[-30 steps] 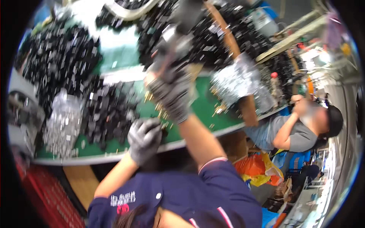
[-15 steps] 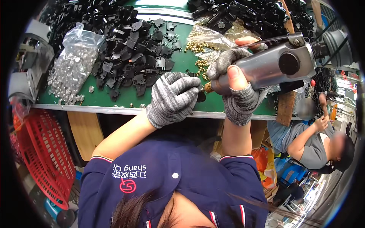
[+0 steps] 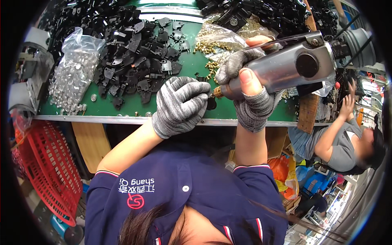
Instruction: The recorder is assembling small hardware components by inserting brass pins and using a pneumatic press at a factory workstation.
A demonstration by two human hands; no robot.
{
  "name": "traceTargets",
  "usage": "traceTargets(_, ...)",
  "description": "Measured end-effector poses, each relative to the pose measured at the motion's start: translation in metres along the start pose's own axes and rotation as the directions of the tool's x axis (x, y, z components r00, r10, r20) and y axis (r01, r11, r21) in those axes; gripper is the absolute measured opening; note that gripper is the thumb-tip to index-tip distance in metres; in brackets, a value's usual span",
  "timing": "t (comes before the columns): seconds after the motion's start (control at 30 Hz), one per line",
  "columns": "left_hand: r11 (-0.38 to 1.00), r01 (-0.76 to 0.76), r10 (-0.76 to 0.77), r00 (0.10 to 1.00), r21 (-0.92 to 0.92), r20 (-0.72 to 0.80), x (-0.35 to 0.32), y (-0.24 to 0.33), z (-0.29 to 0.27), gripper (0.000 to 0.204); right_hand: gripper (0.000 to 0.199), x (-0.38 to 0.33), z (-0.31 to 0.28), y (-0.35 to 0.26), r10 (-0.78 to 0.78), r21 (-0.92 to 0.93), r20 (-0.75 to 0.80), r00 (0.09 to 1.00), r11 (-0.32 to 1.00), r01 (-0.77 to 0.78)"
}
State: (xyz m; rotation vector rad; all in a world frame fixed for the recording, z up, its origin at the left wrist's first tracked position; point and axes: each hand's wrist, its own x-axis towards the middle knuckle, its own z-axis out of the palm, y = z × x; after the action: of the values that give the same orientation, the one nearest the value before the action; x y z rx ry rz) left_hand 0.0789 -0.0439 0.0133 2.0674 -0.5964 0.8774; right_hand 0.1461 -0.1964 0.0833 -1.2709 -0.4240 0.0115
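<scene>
Item one — your right hand (image 3: 252, 102), in a grey knit glove with a bare thumb tip, has its fingers clenched around the barrel of a grey pneumatic screwdriver (image 3: 286, 67). The tool lies tilted, its brass-coloured nose pointing left toward your other hand, its black hose end up at the right.

Item two — your left hand (image 3: 179, 106), gloved the same, sits just left of the screwdriver's nose with its fingers curled down over a small black part (image 3: 211, 102) on the green tabletop (image 3: 130, 108); the part is mostly hidden, so you cannot tell exactly how it is gripped.

Stock around the screwdriver:
- Behind its nose, a clear bag of brass screws (image 3: 220, 41), spilling a few onto the tabletop.
- Left of it, beyond your left hand, a spread heap of black metal brackets (image 3: 134, 53).
- Further left, a clear bag of silver washers (image 3: 73, 75), some loose beside it.
- Above it, a second pile of black parts (image 3: 265, 12).
- Down to the far left, under the tabletop edge, a red plastic basket (image 3: 45, 171).
- To its lower right, another person (image 3: 343, 143) in a grey shirt, arm raised.
</scene>
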Motion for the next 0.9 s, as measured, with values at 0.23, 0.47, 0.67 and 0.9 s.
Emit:
traceTargets(0.23,1.000,0.001,-0.001,1.000,-0.005,0.017,-0.001,-0.001,-0.002,0.019,0.061,0.004,-0.004,-0.004,0.061,0.169,0.087,0.994,0.983,-0.075)
traceTargets(0.47,1.000,0.007,-0.007,1.000,-0.012,0.017,0.001,0.000,-0.002,0.020,0.057,0.008,-0.007,0.004,0.033,0.172,0.003,0.999,0.985,-0.033)
traceTargets(0.67,1.000,0.017,-0.017,1.000,0.008,0.008,0.000,0.001,-0.006,0.020,0.059,0.022,-0.014,0.010,-0.134,0.351,0.469,0.873,0.935,-0.045)
traceTargets(0.9,1.000,0.004,-0.004,1.000,0.013,0.000,-0.003,0.001,-0.002,0.019,0.057,0.017,0.000,-0.008,0.002,-0.020,0.301,0.954,1.000,0.004)
